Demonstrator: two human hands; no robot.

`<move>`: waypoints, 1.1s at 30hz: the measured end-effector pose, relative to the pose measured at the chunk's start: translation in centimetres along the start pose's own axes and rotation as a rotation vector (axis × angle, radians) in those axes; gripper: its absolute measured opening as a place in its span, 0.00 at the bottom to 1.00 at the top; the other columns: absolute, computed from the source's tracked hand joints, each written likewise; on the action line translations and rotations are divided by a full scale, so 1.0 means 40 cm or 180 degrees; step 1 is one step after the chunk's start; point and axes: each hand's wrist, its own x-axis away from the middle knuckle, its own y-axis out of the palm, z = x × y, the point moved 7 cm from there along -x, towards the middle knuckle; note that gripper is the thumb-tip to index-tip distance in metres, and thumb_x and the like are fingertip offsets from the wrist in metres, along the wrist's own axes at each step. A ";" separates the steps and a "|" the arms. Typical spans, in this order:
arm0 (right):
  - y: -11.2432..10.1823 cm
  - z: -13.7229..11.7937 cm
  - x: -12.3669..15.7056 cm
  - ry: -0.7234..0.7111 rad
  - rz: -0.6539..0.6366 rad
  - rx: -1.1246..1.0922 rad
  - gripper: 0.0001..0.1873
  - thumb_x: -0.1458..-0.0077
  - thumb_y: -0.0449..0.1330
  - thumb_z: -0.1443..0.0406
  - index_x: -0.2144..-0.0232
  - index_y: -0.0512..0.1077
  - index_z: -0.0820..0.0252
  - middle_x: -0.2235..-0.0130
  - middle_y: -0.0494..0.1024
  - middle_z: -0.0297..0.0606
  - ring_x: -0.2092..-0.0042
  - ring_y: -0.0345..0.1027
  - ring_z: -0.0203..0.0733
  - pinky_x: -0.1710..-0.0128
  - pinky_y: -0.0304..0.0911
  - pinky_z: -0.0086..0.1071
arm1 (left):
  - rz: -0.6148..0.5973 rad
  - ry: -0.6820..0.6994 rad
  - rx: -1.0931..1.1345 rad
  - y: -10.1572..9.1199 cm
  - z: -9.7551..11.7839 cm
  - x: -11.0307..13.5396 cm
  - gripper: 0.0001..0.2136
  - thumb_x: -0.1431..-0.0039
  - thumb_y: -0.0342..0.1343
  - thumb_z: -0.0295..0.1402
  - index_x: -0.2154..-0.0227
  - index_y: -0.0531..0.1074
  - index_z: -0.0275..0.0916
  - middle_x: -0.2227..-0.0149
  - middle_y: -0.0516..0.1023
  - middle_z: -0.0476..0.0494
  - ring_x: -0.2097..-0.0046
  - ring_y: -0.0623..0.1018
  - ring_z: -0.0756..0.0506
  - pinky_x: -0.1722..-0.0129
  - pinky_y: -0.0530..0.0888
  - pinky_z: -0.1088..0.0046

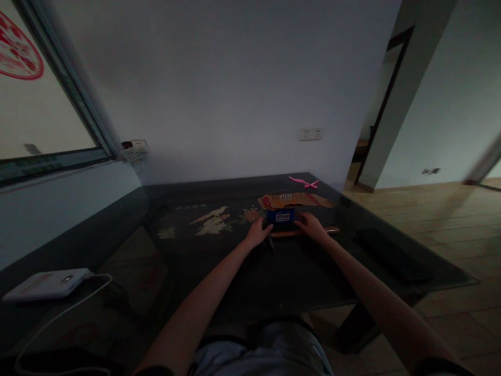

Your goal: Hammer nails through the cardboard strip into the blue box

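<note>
A small dark blue box (pixel 280 220) with a white label stands on the dark table between my two hands. My left hand (pixel 257 233) is closed on its left side, thumb against the edge. On the opposite side, my right hand (pixel 312 226) grips the box with bent fingers. Just behind it lies a torn piece of brown cardboard (pixel 319 200) with red markings, and several thin dark upright things (pixel 282 196) show above the box. A flat brown strip (pixel 332 230) extends out under my right hand. Close to my left fingers is a small dark object (pixel 271 242), too dim to identify.
The glass-topped table (pixel 219 271) has a bird-and-flower picture. A pink crossed object (pixel 307 183) lies at the back. A white power bank (pixel 49 284) with a cable sits at left, a long black object (pixel 391 255) at right. A wall (pixel 235 104) rises behind.
</note>
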 end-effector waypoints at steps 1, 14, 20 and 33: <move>0.003 0.007 -0.004 0.0155 0.0046 0.0085 0.21 0.44 0.53 0.61 0.50 0.66 0.68 0.58 0.73 0.50 0.55 0.66 0.48 0.55 0.61 0.39 | 0.0005 0.0031 0.0043 0.004 0.006 -0.016 0.25 0.44 0.51 0.39 0.46 0.62 0.31 0.48 0.69 0.31 0.46 0.69 0.39 0.47 0.65 0.63; 0.013 0.006 -0.001 0.0638 -0.0024 0.0472 0.19 0.42 0.50 0.61 0.51 0.67 0.62 0.49 0.68 0.50 0.49 0.62 0.51 0.56 0.62 0.39 | -0.0162 0.0059 -0.0189 0.053 0.029 -0.067 0.26 0.44 0.51 0.37 0.45 0.59 0.29 0.48 0.69 0.30 0.47 0.70 0.38 0.48 0.65 0.63; 0.013 0.011 -0.006 0.0560 0.0032 0.0476 0.17 0.42 0.49 0.64 0.53 0.68 0.64 0.52 0.70 0.51 0.49 0.62 0.50 0.54 0.60 0.37 | -0.0070 0.0252 -0.0154 0.048 0.035 -0.064 0.25 0.44 0.51 0.36 0.45 0.60 0.30 0.46 0.68 0.31 0.45 0.68 0.39 0.45 0.63 0.62; -0.005 0.055 0.047 -0.0210 -0.0526 -0.0063 0.16 0.55 0.63 0.55 0.65 0.75 0.58 0.65 0.76 0.39 0.64 0.70 0.41 0.64 0.63 0.31 | -0.0510 0.0494 -0.0114 -0.033 0.017 0.086 0.26 0.46 0.53 0.44 0.46 0.63 0.35 0.43 0.64 0.35 0.42 0.64 0.42 0.42 0.59 0.63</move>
